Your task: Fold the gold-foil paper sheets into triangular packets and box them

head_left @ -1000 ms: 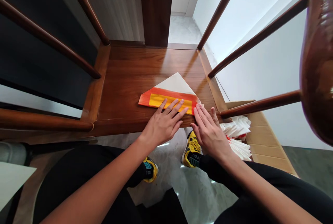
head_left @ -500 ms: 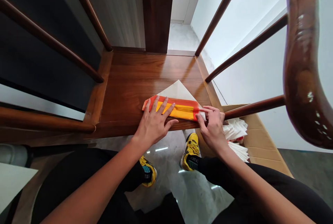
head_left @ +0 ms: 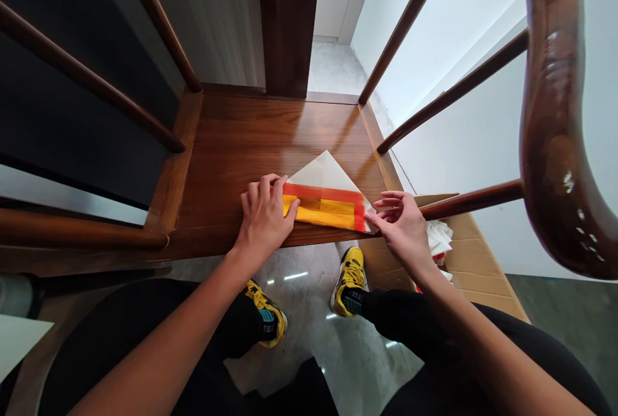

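A sheet of folded paper [head_left: 322, 192], white with a red band and a yellow strip, lies near the front edge of the wooden chair seat [head_left: 232, 145]. Its white part rises to a point away from me. My left hand [head_left: 264, 213] grips the paper's left end, fingers bent over it and thumb on the yellow strip. At the right end, my right hand [head_left: 403, 226] pinches the white corner between thumb and index finger, the other fingers held loosely apart. The left end is partly covered by my fingers.
A cardboard box [head_left: 476, 261] with several white folded papers [head_left: 438, 237] stands right of the chair. Wooden spindles [head_left: 456, 91] and a curved armrest [head_left: 550, 113] border the seat. My feet in yellow shoes [head_left: 354, 268] are on the floor below.
My left hand has gone from lying flat across the paper to gripping its left end, uncovering the yellow strip. My right hand has shifted slightly and pinches the right corner.
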The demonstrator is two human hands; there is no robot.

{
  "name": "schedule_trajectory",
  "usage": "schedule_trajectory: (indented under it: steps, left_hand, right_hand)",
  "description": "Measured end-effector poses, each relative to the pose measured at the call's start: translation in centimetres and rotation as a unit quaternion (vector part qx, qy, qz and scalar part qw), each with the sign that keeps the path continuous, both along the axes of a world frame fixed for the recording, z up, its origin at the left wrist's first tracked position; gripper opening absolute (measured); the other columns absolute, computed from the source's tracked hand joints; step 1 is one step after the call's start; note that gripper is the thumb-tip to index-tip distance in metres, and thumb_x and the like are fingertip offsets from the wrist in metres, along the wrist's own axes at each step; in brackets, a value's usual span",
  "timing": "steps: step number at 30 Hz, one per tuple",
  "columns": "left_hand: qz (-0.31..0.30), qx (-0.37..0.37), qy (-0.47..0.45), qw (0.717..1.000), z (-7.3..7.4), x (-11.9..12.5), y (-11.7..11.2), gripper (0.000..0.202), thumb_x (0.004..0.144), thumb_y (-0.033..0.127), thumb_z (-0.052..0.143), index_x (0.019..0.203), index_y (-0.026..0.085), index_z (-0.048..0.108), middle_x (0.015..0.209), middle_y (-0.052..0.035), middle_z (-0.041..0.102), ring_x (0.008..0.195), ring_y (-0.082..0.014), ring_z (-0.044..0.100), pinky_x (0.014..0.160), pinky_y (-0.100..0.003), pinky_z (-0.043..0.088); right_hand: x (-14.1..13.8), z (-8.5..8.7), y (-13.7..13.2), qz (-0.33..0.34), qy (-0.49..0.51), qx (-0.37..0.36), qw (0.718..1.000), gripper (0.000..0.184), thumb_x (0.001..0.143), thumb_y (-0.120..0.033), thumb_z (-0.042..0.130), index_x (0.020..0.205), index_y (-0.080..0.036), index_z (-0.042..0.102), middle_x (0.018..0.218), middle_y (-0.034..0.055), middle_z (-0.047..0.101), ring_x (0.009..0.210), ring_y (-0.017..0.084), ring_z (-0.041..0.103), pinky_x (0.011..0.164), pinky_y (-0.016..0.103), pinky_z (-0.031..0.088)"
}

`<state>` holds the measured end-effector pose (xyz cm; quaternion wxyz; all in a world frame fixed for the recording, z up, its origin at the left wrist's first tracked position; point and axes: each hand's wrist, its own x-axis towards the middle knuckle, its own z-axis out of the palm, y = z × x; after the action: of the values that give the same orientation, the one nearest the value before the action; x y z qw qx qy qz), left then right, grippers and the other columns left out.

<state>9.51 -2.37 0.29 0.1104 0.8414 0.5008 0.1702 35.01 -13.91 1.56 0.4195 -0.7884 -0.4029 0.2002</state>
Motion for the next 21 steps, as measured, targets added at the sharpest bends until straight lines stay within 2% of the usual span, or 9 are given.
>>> schedule_trajectory:
  steps: [3, 6, 10, 14, 16, 18, 21]
  left_hand:
    - [0.001, -0.009, -0.004, 1.000, 0.0, 0.0, -0.1, 0.050, 0.102, 0.037, 0.055, 0.149, 0.020, 0.051, 0.145, -0.0156, 0.054, 0.123, -0.0369, 0.050, 0.103, -0.056, 0.045]
    - [0.002, -0.038, -0.005, 0.999, 0.1, -0.2, 0.0, 0.051, 0.100, 0.040, 0.060, 0.147, 0.021, 0.052, 0.141, -0.0150, 0.055, 0.123, -0.0369, 0.050, 0.104, -0.056, 0.044]
    - [0.007, -0.128, -0.017, 0.992, 1.0, -0.3, 0.4, 0.054, 0.091, 0.039, 0.075, 0.139, 0.023, 0.058, 0.129, -0.0116, 0.059, 0.120, -0.0348, 0.051, 0.105, -0.053, 0.046]
    - [0.014, -0.219, -0.014, 0.975, 2.0, -0.7, 1.1, 0.043, 0.080, 0.034, 0.082, 0.119, 0.024, 0.067, 0.122, -0.0076, 0.062, 0.119, -0.0332, 0.052, 0.106, -0.050, 0.046]
    - [-0.008, -0.237, -0.036, 0.971, 2.5, -0.9, 1.5, 0.036, 0.075, 0.028, 0.082, 0.108, 0.024, 0.068, 0.120, -0.0058, 0.064, 0.118, -0.0322, 0.054, 0.104, -0.047, 0.047]
    - [-0.058, -0.274, -0.098, 0.955, 3.0, -1.1, 1.7, 0.034, 0.076, 0.026, 0.080, 0.107, 0.024, 0.067, 0.111, -0.0027, 0.069, 0.108, -0.0276, 0.061, 0.094, -0.039, 0.051]
    - [-0.130, -0.330, -0.198, 0.914, 4.1, -1.2, 1.7, 0.024, 0.091, 0.041, 0.069, 0.109, 0.026, 0.069, 0.095, 0.0018, 0.073, 0.088, -0.0198, 0.066, 0.077, -0.029, 0.049]
  right_hand:
    - [0.5, -0.1, 0.2, 0.012, 0.006, -0.013, 1.000, 0.058, 0.074, -0.045, 0.082, 0.120, -0.019, 0.058, 0.107, 0.0121, 0.075, 0.077, 0.022, 0.070, 0.074, 0.043, 0.061]
    - [1.1, -0.4, 0.5, 0.063, -0.018, -0.064, 0.996, 0.048, 0.079, -0.048, 0.078, 0.113, -0.018, 0.062, 0.100, 0.0111, 0.074, 0.081, 0.024, 0.069, 0.078, 0.045, 0.059]
    - [1.1, -0.3, 1.1, 0.136, -0.132, -0.130, 0.973, 0.040, 0.076, -0.050, 0.079, 0.099, -0.021, 0.066, 0.097, 0.0105, 0.070, 0.092, 0.029, 0.064, 0.083, 0.048, 0.054]
    - [0.5, 0.5, 2.1, 0.169, -0.157, -0.191, 0.954, 0.039, 0.068, -0.049, 0.086, 0.087, -0.023, 0.065, 0.093, 0.0088, 0.066, 0.097, 0.032, 0.059, 0.083, 0.048, 0.051]
    - [0.0, 1.2, 2.6, 0.205, -0.122, -0.179, 0.954, 0.032, 0.073, -0.045, 0.082, 0.081, -0.023, 0.061, 0.091, 0.0071, 0.065, 0.093, 0.028, 0.059, 0.079, 0.042, 0.050]
    - [-0.6, 2.1, 3.1, 0.262, -0.070, -0.148, 0.951, 0.021, 0.084, -0.039, 0.072, 0.083, -0.024, 0.057, 0.087, 0.0036, 0.064, 0.084, 0.022, 0.058, 0.074, 0.035, 0.049]
    - [-1.6, 3.2, 3.6, 0.357, -0.060, -0.131, 0.923, 0.008, 0.091, -0.025, 0.057, 0.088, -0.025, 0.050, 0.080, -0.0007, 0.062, 0.073, 0.017, 0.056, 0.066, 0.030, 0.043]
